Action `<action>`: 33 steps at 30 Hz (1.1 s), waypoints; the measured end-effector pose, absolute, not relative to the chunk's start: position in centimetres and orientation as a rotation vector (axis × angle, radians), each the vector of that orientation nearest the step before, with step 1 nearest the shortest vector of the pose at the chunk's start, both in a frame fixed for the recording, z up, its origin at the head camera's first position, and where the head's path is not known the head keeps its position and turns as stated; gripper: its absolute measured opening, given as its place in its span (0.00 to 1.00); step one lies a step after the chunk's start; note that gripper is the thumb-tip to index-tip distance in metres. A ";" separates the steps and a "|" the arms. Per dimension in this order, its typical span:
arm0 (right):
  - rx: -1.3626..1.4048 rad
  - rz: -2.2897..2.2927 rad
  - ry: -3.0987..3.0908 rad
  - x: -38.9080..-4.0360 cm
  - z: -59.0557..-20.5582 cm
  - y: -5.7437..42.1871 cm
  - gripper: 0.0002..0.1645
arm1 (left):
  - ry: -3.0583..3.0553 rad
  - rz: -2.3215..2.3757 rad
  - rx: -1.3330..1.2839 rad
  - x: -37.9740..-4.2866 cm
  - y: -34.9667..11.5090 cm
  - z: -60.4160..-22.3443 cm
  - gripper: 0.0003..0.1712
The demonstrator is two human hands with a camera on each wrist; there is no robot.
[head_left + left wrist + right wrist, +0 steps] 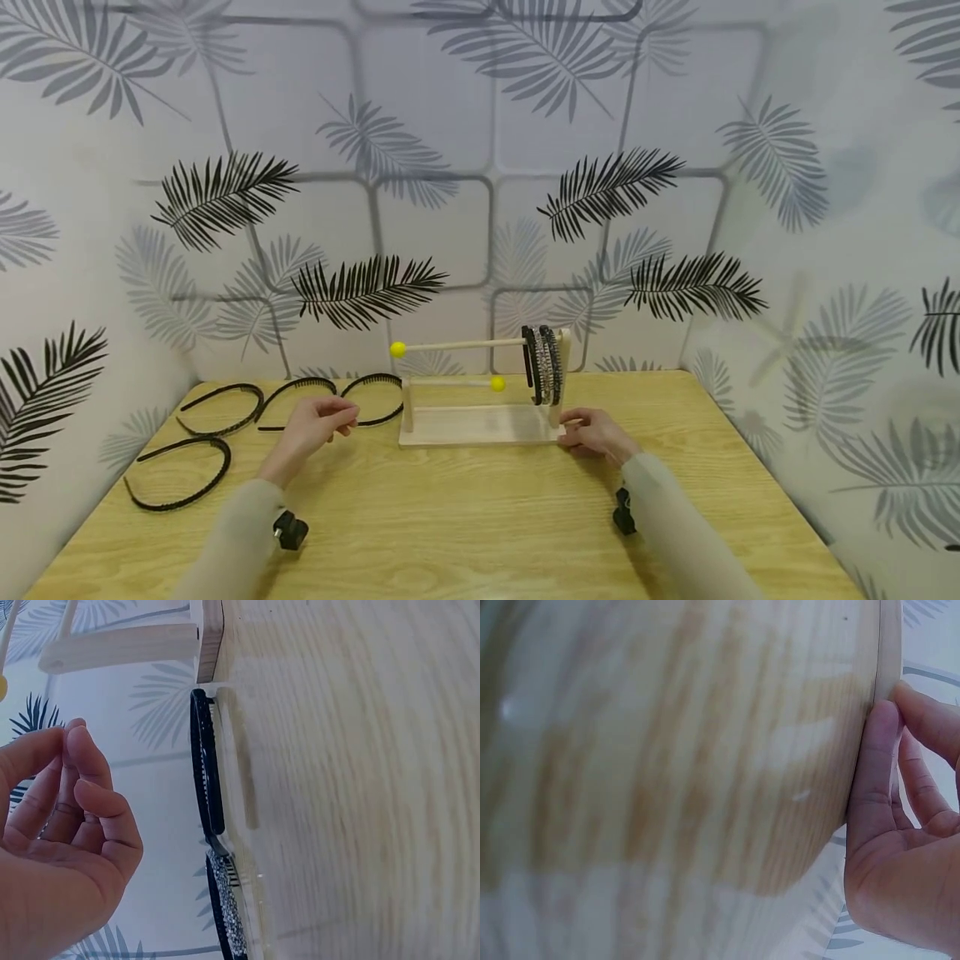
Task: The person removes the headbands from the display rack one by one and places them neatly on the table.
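Note:
On the table stands a wooden headband rack (480, 423) with two rods tipped by yellow balls. Several headbands (546, 367), some black and some sparkly, hang together at the right end of the upper rod. My right hand (596, 432) pinches the right end of the rack's base (889, 652) between thumb and fingers. My left hand (313, 427) is left of the rack, above the table near a black headband (303, 382). Its fingers are loosely curled, thumb tip against index finger, with nothing between them. In the left wrist view a sparkly headband (231, 907) lies beyond that hand.
Another black headband (378, 377) lies just left of the rack. Farther left are a black headband (232, 387) at the back and one (197, 493) closer to the front. Patterned wall covering (465, 250) rises behind and beside the wooden table (450, 517).

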State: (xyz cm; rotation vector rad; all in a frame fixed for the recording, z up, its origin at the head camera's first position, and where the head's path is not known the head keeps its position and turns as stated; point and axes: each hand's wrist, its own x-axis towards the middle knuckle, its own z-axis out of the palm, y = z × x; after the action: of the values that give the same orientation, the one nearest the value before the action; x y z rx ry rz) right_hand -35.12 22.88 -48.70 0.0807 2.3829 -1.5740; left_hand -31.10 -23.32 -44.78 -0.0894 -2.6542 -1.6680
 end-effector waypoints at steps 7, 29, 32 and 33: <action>0.094 -1.576 2.383 -35.2 -48.3 22.9 0.27 | -2.594 -1.736 -0.099 -31.9 -21.6 -44.9 0.17; 0.095 -1.583 2.386 -35.0 -48.6 22.7 0.25 | -2.347 -1.852 -0.136 -32.1 -14.3 -46.0 0.11; 0.114 -1.581 2.389 -35.0 -48.6 22.7 0.25 | -2.315 -1.879 -0.169 -32.0 -13.6 -46.1 0.10; 0.115 -1.577 2.390 -35.0 -48.7 22.7 0.25 | -2.303 -1.887 -0.174 -32.0 -13.3 -46.1 0.10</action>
State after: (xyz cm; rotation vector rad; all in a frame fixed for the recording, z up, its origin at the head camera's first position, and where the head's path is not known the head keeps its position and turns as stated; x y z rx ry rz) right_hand -34.98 22.72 -48.67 0.1146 2.3897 -1.5773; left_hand -32.04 -13.33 -46.15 -0.1740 -2.3027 -1.8867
